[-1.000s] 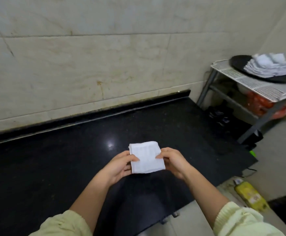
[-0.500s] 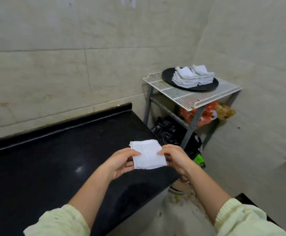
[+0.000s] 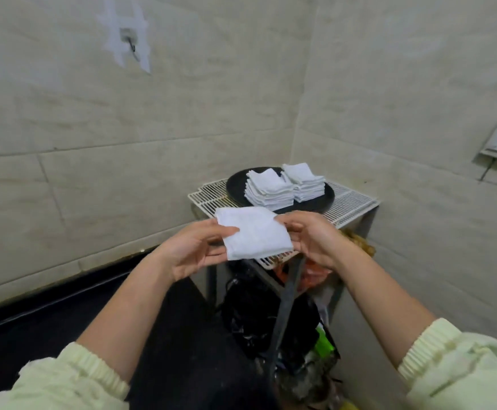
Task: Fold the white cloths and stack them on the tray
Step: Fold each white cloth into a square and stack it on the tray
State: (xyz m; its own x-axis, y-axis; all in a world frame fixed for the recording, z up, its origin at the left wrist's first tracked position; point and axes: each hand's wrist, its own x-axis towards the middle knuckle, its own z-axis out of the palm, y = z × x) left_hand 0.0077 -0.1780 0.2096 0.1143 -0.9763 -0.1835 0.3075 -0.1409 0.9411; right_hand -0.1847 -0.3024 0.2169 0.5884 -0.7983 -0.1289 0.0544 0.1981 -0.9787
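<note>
A folded white cloth [image 3: 254,233] is held flat in the air between both hands. My left hand [image 3: 195,248] pinches its left edge with the thumb on top. My right hand [image 3: 309,236] pinches its right edge. Just beyond the cloth stands a round black tray [image 3: 328,199] on a white wire rack [image 3: 350,202]. Two stacks of folded white cloths [image 3: 269,189] sit side by side on the tray. The held cloth hangs in front of the rack's near edge.
The black countertop [image 3: 64,329] runs along the tiled wall at lower left. Under the rack lie black bags [image 3: 250,315] and an orange bag [image 3: 312,273]. A grey rack leg [image 3: 285,306] slants down in front.
The view has swung right, away from the countertop toward the rack. Both hands have carried the folded cloth up and closer to the tray.
</note>
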